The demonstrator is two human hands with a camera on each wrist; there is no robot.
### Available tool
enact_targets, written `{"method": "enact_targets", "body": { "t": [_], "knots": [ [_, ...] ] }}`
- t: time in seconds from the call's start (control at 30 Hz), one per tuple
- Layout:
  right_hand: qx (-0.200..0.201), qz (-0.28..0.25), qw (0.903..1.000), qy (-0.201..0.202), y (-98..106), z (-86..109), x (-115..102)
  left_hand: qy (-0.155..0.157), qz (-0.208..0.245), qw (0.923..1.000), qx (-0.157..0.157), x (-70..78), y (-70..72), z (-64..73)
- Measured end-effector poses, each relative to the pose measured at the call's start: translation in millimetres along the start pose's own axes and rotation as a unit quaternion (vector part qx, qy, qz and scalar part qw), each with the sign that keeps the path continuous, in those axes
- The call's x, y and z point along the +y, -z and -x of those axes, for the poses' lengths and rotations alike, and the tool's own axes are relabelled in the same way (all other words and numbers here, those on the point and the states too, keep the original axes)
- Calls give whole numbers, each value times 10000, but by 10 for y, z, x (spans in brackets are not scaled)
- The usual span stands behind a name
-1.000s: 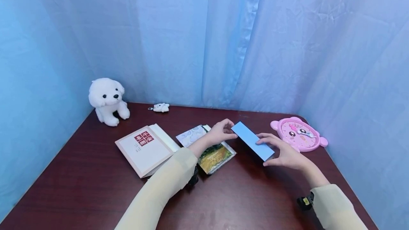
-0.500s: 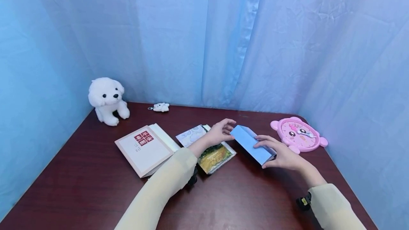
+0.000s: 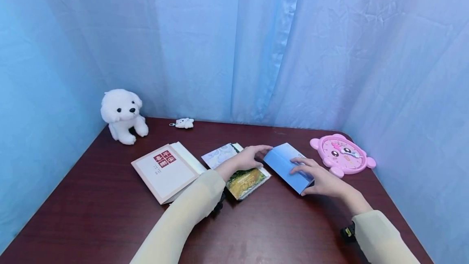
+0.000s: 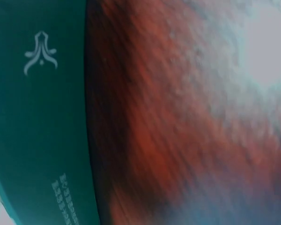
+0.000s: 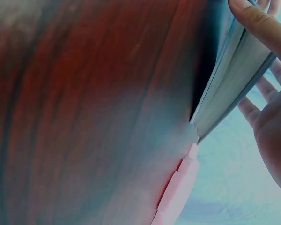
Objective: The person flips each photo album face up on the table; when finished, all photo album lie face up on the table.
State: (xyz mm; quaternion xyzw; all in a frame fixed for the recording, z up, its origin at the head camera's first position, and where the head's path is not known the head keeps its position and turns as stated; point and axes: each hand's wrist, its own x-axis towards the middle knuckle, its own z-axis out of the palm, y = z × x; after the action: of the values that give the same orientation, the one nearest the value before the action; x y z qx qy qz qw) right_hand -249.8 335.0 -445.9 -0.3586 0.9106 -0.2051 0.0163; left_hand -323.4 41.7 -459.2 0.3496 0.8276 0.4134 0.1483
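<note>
In the head view, my right hand (image 3: 326,179) grips a blue book (image 3: 286,165), fingers on its cover and thumb at its near edge. The right wrist view shows the thumb (image 5: 260,21) beside the page block (image 5: 239,77). My left hand (image 3: 249,158) is at the book's far left corner, its fingers bent; whether they touch the corner is unclear. Beneath that hand and forearm lies a book with a painted landscape cover (image 3: 243,184), partly hidden. A dark green panel (image 4: 42,117) with a pale emblem fills the left side of the left wrist view.
A pale book with red characters (image 3: 165,174) lies at left on the dark wooden table (image 3: 256,231). Behind it are a white plush dog (image 3: 124,113) and a small white plush keychain (image 3: 184,123). A pink toy clock (image 3: 342,154) lies right of the blue book. Blue curtains (image 3: 205,44) surround the table.
The blue book has turned in the right hand from showing its narrow side to showing its front cover. The left fingers shifted slightly at its corner. The other things stayed put.
</note>
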Motion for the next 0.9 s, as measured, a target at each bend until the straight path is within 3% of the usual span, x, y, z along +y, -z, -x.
{"method": "enact_targets", "body": {
  "t": [0.47,0.9],
  "knots": [
    [61,341,9991,236,-52,-47,70,149,-399,9973,-598,2,20,-18],
    [-13,241,9997,78,-61,-45,89,264,-647,9961,-547,72,22,-21]
  ]
}}
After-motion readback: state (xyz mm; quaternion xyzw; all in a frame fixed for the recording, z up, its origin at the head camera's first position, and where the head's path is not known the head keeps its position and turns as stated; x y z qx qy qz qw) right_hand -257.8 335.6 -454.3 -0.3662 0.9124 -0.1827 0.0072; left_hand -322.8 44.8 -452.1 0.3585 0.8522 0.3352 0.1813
